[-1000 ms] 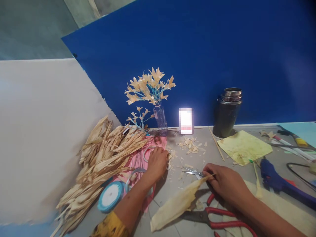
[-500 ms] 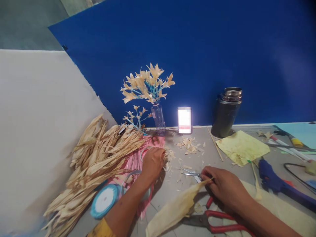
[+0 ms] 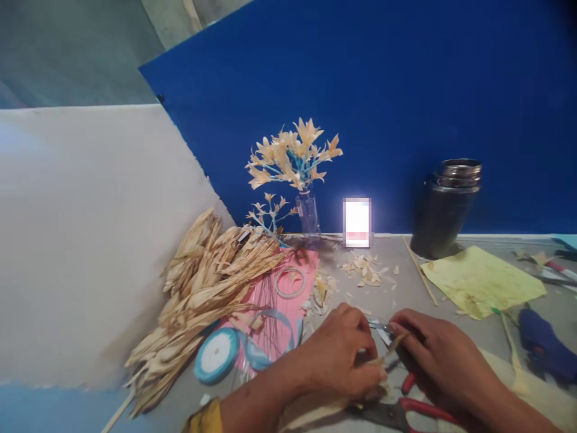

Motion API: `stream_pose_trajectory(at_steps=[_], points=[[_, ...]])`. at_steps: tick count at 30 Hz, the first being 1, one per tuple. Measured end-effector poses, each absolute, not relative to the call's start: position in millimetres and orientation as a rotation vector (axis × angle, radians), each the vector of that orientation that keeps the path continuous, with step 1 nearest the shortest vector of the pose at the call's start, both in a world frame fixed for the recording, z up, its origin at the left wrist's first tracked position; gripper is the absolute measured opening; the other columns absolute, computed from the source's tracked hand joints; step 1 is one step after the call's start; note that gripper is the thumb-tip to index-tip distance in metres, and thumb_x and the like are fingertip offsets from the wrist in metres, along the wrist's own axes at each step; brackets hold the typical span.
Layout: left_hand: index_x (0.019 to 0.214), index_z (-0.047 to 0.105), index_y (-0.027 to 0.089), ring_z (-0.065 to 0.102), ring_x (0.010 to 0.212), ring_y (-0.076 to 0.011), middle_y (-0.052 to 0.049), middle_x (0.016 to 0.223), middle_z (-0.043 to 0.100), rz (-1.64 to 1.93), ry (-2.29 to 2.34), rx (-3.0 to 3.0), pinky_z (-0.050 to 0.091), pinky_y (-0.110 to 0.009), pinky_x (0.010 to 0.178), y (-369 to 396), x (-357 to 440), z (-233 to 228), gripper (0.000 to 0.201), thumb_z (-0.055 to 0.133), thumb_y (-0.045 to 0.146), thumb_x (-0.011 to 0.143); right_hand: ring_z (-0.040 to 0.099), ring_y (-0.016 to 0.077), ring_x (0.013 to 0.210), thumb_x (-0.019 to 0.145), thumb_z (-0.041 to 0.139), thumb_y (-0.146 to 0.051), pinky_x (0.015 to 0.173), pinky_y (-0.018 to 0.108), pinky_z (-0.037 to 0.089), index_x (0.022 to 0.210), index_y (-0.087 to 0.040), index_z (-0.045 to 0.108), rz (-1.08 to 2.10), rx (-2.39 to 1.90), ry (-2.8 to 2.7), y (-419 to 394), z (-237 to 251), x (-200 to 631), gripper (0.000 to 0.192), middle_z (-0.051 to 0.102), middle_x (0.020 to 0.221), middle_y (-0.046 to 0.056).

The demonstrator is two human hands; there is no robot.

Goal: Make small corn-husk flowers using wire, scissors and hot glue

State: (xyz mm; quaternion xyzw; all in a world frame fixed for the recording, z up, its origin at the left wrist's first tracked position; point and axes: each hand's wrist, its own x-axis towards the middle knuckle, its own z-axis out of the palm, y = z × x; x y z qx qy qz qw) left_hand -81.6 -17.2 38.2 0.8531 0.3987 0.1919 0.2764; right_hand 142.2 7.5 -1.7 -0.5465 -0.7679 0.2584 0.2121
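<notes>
dim, soft light; pixelated white rectangle (image 3: 357, 222) glowing; top right corner dark

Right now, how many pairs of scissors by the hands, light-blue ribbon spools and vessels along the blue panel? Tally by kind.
Pairs of scissors: 2 (small silver scissors in the right hand; large red-handled, dark-bladed scissors nearby)
Light-blue ribbon spools: 1 (round, white-faced spool)
Vessels: 2 (clear bottle holding pale star-shaped flowers; dark, silver-necked flask)
Total: 5
</notes>
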Motion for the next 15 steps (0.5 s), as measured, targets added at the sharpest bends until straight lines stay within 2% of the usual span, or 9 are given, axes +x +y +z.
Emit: stream_pose_trajectory(at_steps=[2, 4, 7, 9, 13, 15], points=[[0.078, 0.066, 0.020, 0.056, 0.103, -0.0235, -0.006, 0.098, 0.063, 0.495, 1.039, 2.182, 0.043, -0.032, 0.091, -16, -82, 36, 0.010, 0.073, 0.026, 0.077, 0.068, 0.0236, 0.071, 0.095, 0.046, -0.049, 0.065, 0.032, 0.045, 0.082, -0.029, 0.069, 0.801, -1.481, -2.075, 7, -3, 143, 0.033, 0.074, 0.075, 0.001], [0.074, 0.060, 0.020, 0.056, 0.091, -0.0200, -0.002, 0.087, 0.060, 0.582, 1.097, 1.970, 0.043, -0.029, 0.082, -13, -82, 35, 0.012, 0.071, 0.025, 0.076, 0.067, 0.0227, 0.068, 0.094, 0.048, -0.052, 0.061, 0.030, 0.047, 0.084, -0.028, 0.069, 0.953, -1.434, -1.994, 6, -2, 141, 0.033, 0.073, 0.073, 0.001], [0.071, 0.052, 0.020, 0.046, 0.068, -0.0137, 0.003, 0.069, 0.049, 0.843, 1.237, 1.578, 0.037, -0.025, 0.065, -8, -80, 35, 0.023, 0.068, 0.034, 0.079, 0.061, 0.0192, 0.058, 0.092, 0.051, -0.057, 0.052, 0.027, 0.047, 0.087, -0.026, 0.067, 1.316, -1.308, -1.826, -1, 0, 136, 0.035, 0.067, 0.067, -0.001], [0.072, 0.048, 0.021, 0.040, 0.061, -0.0118, 0.005, 0.065, 0.044, 1.023, 1.277, 1.369, 0.034, -0.025, 0.059, -5, -77, 34, 0.029, 0.066, 0.041, 0.083, 0.056, 0.0169, 0.053, 0.092, 0.053, -0.058, 0.048, 0.025, 0.044, 0.088, -0.025, 0.066, 1.516, -1.226, -1.753, -8, 2, 130, 0.036, 0.061, 0.063, -0.002], [0.076, 0.049, 0.022, 0.038, 0.059, -0.0112, 0.005, 0.066, 0.044, 1.223, 1.307, 1.123, 0.035, -0.024, 0.058, -3, -64, 27, 0.031, 0.067, 0.045, 0.084, 0.058, 0.0172, 0.063, 0.088, 0.059, -0.055, 0.054, 0.024, 0.044, 0.094, -0.023, 0.069, 1.579, -1.111, -1.802, -20, 5, 118, 0.034, 0.063, 0.072, -0.001], [0.077, 0.051, 0.021, 0.040, 0.063, -0.0114, 0.005, 0.069, 0.046, 1.267, 1.322, 1.112, 0.037, -0.024, 0.061, -5, -55, 25, 0.029, 0.071, 0.041, 0.081, 0.056, 0.0173, 0.067, 0.085, 0.062, -0.053, 0.058, 0.024, 0.044, 0.087, -0.021, 0.068, 1.528, -1.067, -1.861, -24, 8, 113, 0.033, 0.063, 0.074, 0.001]])
